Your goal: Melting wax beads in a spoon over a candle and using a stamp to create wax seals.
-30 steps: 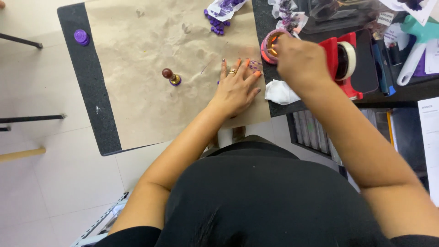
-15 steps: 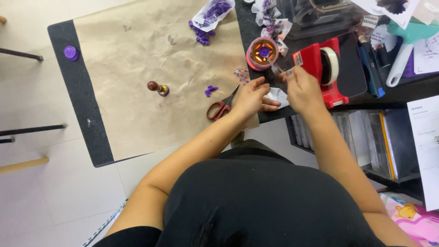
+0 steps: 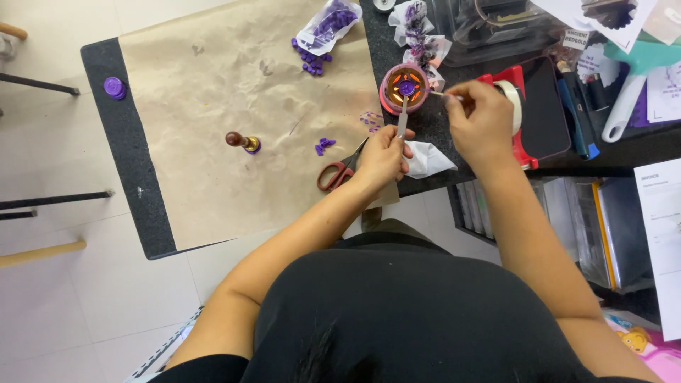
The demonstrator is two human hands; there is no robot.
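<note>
**Spoon now parked over the burner, both hands at the flame**

Change since a second ago: the left hand was flat on the brown paper and the right hand was up by the pink burner. Half a second ago both hands were bunched near the tape dispenser. Now the left hand is closed around the handle of a small metal spoon, and the bowl end sits on top of the burner with a purple blob in it. My read: the wax is being heated right now, not poured or stamped.

Spoon axis: long axis runs from the burner straight back toward the person, nearly perpendicular to the near edge of the bench. Bowl end points away from the body, over the burner's glow; handle end is in the left fist, on the near side of the burner.

Right hand: fingers pinched shut on a thin stick, tip aimed at the burner from its right side. I can't tell whether the tip touches the spoon.

Around the burner:
- red tape dispenser just right, behind the right hand
- red-handled scissors near-left, on the brown paper
- white crumpled tissue on the near side, by the left hand
- stamp with wooden knob well to the left, lying on its side
- bag of purple beads far-left, some spilled beside it
- purple disc far left, off the paper.
</note>
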